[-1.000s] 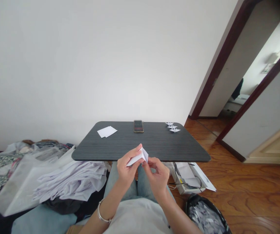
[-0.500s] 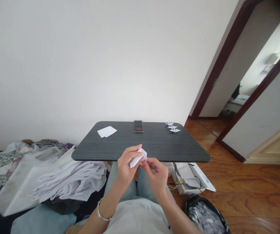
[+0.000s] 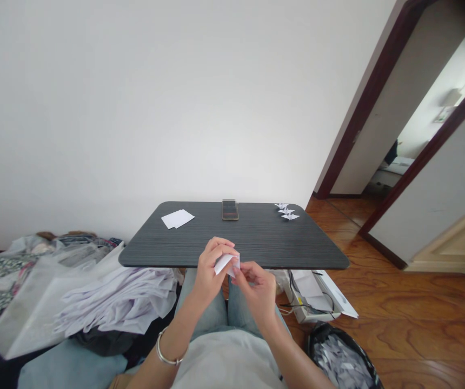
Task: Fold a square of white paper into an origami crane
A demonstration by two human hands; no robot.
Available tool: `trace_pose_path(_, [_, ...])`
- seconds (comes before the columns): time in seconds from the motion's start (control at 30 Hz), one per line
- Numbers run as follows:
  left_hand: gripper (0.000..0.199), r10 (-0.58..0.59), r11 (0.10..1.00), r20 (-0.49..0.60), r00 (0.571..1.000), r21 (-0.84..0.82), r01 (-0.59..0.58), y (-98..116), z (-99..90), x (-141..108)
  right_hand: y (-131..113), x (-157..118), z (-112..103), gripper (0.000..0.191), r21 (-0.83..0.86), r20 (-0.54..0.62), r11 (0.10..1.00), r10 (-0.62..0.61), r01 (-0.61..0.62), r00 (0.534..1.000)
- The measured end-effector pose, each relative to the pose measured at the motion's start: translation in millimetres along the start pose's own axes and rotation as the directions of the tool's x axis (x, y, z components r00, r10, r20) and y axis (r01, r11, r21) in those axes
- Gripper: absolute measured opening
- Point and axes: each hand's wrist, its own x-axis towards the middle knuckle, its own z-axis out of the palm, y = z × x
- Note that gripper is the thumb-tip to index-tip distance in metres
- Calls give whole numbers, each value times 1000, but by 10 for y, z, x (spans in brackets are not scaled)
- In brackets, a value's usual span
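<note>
A small folded white paper (image 3: 223, 263) is held between both hands in front of the near edge of the dark table (image 3: 232, 237). My left hand (image 3: 211, 267) closes round its left and upper side, fingers bent over it. At its right edge, my right hand (image 3: 258, 283) pinches the paper between thumb and fingertips. Fingers hide part of the folds. Flat white paper sheets (image 3: 178, 219) lie at the table's left. Several folded paper cranes (image 3: 287, 212) stand in a row at the far right.
A phone (image 3: 230, 209) rests at the table's back, by the wall. Heaped clothes (image 3: 123, 300) lie to the left. On the floor to the right are a white box (image 3: 311, 297) with cables and a black bag (image 3: 341, 359) of paper scraps.
Both hands have shifted slightly left with the paper. The paper is turned and more covered by the left fingers; its upper point no longer shows.
</note>
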Motion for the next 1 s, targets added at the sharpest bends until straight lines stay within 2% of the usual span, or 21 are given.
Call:
trace_pose_path(0.23, [9,-35,998,-30,999,-50,33,16,17,-8,10,14,0,17,23,-15,999,24,-24,1000])
trace_pose_path(0.4, [8,-18,998,-2,1000,-60,17,13,7,-4,15,15,-1,16,11,-18,1000,4,-4,1000])
trace_pose_path(0.73, [9,-87,985,7,996,-147,87,36,17,-5,13,5,-2,15,-20,-14,1000,-10,9,1000])
trace_pose_path(1.0, [12,-182,951,-93,979,-271,151,71,112,-37,-40,19,16,17,-18,-15,999,-42,41,999])
